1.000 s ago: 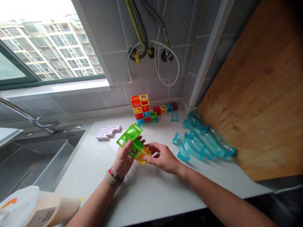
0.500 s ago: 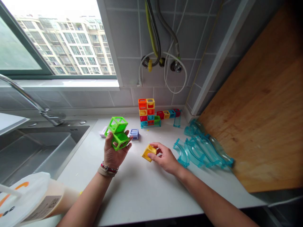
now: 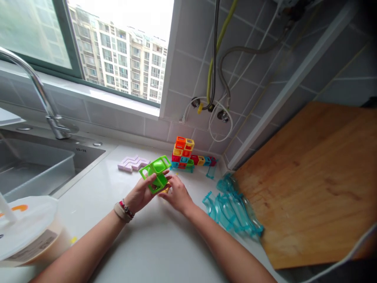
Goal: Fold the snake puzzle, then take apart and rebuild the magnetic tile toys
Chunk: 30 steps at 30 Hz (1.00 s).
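Two or more joined green toy cubes (image 3: 159, 167) with open frames are held up in my left hand (image 3: 141, 195), thumb in front and fingers behind. My right hand (image 3: 178, 195) is close against it, fingers closed on a yellow toy cube (image 3: 165, 190) that is mostly hidden behind the green cubes and my fingers. Whether the yellow cube touches the green ones I cannot tell. Just behind my hands stands a stack of red, orange, yellow and blue cubes (image 3: 183, 151), with a row of cubes (image 3: 201, 160) running right from it.
Pale purple zigzag pieces (image 3: 132, 162) lie left of my hands. Clear blue track pieces (image 3: 232, 208) are heaped on the right beside a wooden board (image 3: 309, 184). A lidded drink cup (image 3: 32, 232) stands at the front left, near the sink (image 3: 85, 151) and tap (image 3: 38, 86).
My right hand has brought the yellow cube left, up to the green cubes. The green cubes have turned in my left hand. The view has shifted and tilted.
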Each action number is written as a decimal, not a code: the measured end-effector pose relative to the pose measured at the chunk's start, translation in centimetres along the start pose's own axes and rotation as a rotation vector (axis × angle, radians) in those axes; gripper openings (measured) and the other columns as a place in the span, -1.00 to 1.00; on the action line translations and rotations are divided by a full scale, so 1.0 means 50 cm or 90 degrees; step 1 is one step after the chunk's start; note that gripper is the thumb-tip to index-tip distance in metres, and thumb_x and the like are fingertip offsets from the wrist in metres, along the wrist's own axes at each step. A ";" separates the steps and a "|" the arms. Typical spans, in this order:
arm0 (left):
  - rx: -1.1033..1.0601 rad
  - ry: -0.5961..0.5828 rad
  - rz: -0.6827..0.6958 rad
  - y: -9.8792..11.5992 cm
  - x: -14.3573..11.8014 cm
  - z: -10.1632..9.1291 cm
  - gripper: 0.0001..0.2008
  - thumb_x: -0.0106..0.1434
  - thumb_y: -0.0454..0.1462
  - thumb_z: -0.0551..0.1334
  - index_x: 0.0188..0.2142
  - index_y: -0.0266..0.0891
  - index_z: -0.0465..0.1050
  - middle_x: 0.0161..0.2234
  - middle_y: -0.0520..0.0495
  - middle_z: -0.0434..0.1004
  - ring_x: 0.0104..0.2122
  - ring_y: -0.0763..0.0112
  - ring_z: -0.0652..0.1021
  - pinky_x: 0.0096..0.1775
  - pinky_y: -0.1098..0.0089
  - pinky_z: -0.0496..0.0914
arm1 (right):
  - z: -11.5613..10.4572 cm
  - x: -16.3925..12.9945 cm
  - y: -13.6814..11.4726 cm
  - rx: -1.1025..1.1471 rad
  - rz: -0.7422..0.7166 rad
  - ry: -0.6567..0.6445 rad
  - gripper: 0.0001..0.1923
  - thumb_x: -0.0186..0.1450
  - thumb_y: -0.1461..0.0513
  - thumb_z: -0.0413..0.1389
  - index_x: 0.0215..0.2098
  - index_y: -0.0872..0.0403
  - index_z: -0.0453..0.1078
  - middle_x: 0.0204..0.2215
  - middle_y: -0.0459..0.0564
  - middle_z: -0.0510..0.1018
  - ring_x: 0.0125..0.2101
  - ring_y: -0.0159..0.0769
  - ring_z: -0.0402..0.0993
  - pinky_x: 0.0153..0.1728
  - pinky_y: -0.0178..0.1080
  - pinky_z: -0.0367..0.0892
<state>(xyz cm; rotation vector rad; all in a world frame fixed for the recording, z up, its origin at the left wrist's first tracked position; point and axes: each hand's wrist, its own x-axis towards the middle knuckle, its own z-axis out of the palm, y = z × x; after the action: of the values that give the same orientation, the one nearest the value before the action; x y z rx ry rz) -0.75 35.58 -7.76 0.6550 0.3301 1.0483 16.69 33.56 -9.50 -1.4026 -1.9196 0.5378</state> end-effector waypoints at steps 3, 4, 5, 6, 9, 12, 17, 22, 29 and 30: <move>0.045 -0.018 0.018 0.003 -0.003 0.007 -0.54 0.31 -0.26 0.35 0.20 -0.23 0.44 0.09 -0.31 0.57 0.06 0.01 0.60 0.01 0.15 0.53 | -0.014 -0.024 -0.009 0.035 0.000 0.056 -0.42 0.23 0.05 0.33 0.17 0.00 0.38 0.34 0.18 0.19 0.13 -0.05 0.40 0.11 -0.03 0.39; 0.068 -0.023 0.016 0.003 -0.003 0.010 -0.54 0.29 -0.27 0.36 0.18 -0.25 0.45 0.06 -0.33 0.59 0.02 0.01 0.62 -0.03 0.18 0.54 | -0.022 -0.040 -0.012 0.068 0.007 0.093 -0.42 0.29 0.03 0.26 0.23 -0.01 0.33 0.35 0.19 0.17 0.12 -0.06 0.42 0.07 -0.03 0.42; 0.091 -0.027 0.010 0.001 -0.004 0.013 -0.53 0.26 -0.28 0.39 0.16 -0.26 0.47 0.03 -0.34 0.61 -0.01 0.01 0.63 -0.07 0.20 0.55 | -0.029 -0.057 -0.014 0.114 0.010 0.130 -0.44 0.35 0.02 0.18 0.27 -0.01 0.28 0.34 0.20 0.19 0.10 -0.08 0.43 0.03 -0.04 0.44; 0.114 -0.030 0.002 -0.002 -0.005 0.015 -0.52 0.23 -0.28 0.41 0.14 -0.27 0.48 0.01 -0.34 0.62 -0.04 0.01 0.65 -0.11 0.23 0.56 | -0.036 -0.073 -0.015 0.168 0.012 0.162 -0.44 0.40 0.00 0.10 0.30 -0.02 0.23 0.32 0.21 0.23 0.09 -0.09 0.44 0.00 -0.05 0.45; 0.197 -0.042 0.011 -0.018 -0.007 0.019 -0.49 0.11 -0.33 0.48 0.07 -0.25 0.52 -0.06 -0.30 0.65 -0.14 0.09 0.67 -0.21 0.31 0.56 | -0.052 -0.106 -0.013 0.303 0.013 0.202 -0.35 0.41 -0.09 0.02 0.36 0.01 0.10 0.28 0.24 0.31 0.11 -0.07 0.43 0.01 -0.03 0.46; 0.297 -0.074 0.044 -0.035 -0.010 0.021 -0.50 0.01 -0.37 0.52 -0.02 -0.23 0.55 -0.17 -0.20 0.68 -0.25 0.17 0.67 -0.31 0.36 0.57 | -0.057 -0.113 -0.007 0.366 0.025 0.173 -0.20 0.29 -0.18 0.16 0.32 0.04 0.13 0.21 0.26 0.40 0.14 0.00 0.43 0.05 -0.02 0.45; 0.405 -0.095 0.079 -0.047 -0.016 0.028 -0.55 0.02 -0.32 0.51 -0.07 -0.24 0.53 -0.27 -0.11 0.63 -0.34 0.26 0.62 -0.38 0.42 0.53 | -0.057 -0.110 -0.006 0.462 0.055 0.150 -0.39 0.18 -0.12 0.33 0.04 0.04 0.38 -0.01 0.14 0.56 0.00 -0.04 0.52 0.04 -0.03 0.45; 0.421 -0.066 0.063 -0.051 -0.019 0.029 -0.51 0.02 -0.30 0.52 -0.03 -0.25 0.53 -0.24 -0.17 0.65 -0.31 0.18 0.64 -0.35 0.37 0.53 | -0.057 -0.112 -0.012 0.472 0.051 0.192 -0.45 0.14 -0.06 0.39 -0.03 0.02 0.41 -0.12 0.06 0.59 -0.09 -0.11 0.54 0.00 -0.07 0.45; 0.416 -0.074 0.068 -0.054 -0.015 0.026 -0.54 0.03 -0.28 0.52 -0.05 -0.28 0.58 -0.26 -0.17 0.67 -0.32 0.18 0.64 -0.37 0.40 0.50 | -0.049 -0.116 -0.011 0.472 0.075 0.207 -0.46 0.16 -0.05 0.38 -0.03 0.05 0.42 -0.10 0.08 0.58 -0.11 -0.13 0.54 -0.04 -0.11 0.47; 0.421 -0.075 0.061 -0.055 -0.014 0.025 -0.55 0.05 -0.26 0.52 -0.05 -0.29 0.57 -0.24 -0.18 0.67 -0.30 0.17 0.64 -0.35 0.39 0.51 | -0.047 -0.116 -0.011 0.478 0.081 0.211 -0.47 0.16 -0.04 0.38 -0.03 0.05 0.42 -0.10 0.07 0.58 -0.12 -0.13 0.54 -0.06 -0.12 0.48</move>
<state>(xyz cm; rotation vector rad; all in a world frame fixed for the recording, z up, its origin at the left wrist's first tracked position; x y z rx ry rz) 1.48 33.63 -8.60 1.3308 0.5538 0.9818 19.10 27.78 -9.20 -1.0295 -1.1781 0.9042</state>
